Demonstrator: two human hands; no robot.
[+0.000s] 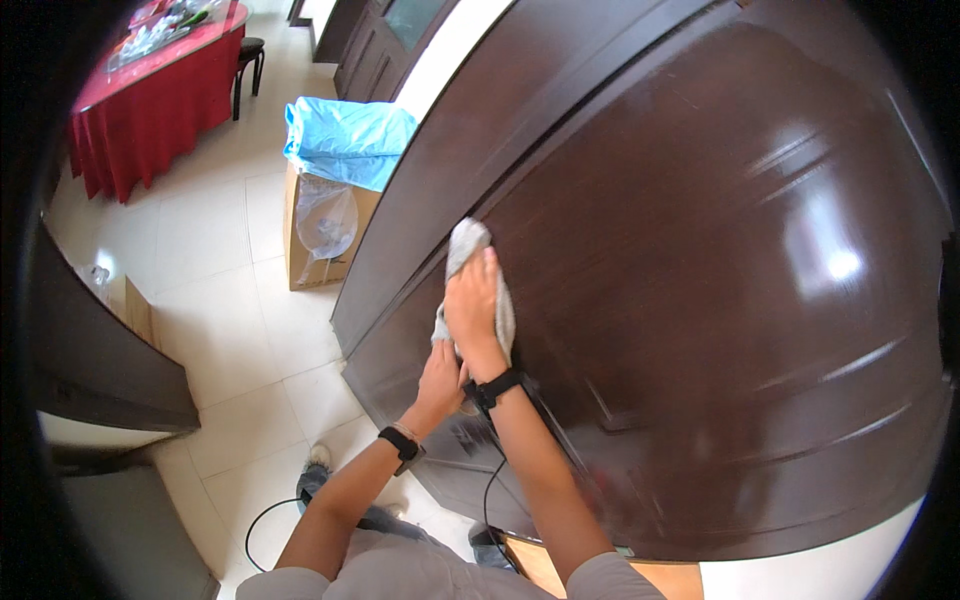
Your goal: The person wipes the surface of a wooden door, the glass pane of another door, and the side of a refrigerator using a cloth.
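Note:
My right hand (pixel 472 304) presses a light grey cloth (pixel 469 238) against a dark brown, glossy wooden door (pixel 675 262), close to the long groove along its edge. Part of the cloth sticks out beyond the fingertips and along both sides of the hand. Just below, my left hand (pixel 439 382) has its fingertips at the cloth's lower end. Whether those fingers grip the cloth or only touch it cannot be made out. Black bands circle both wrists, and a black cable (pixel 486 495) hangs below the right one.
A cardboard box (pixel 330 270) topped with blue plastic sheeting (pixel 349 139) stands beyond the door's edge. Farther back are a table with a red cloth (pixel 161 139) and a black stool (pixel 251 52). Dark furniture (pixel 112 352) borders the tiled floor (pixel 225 360) at left.

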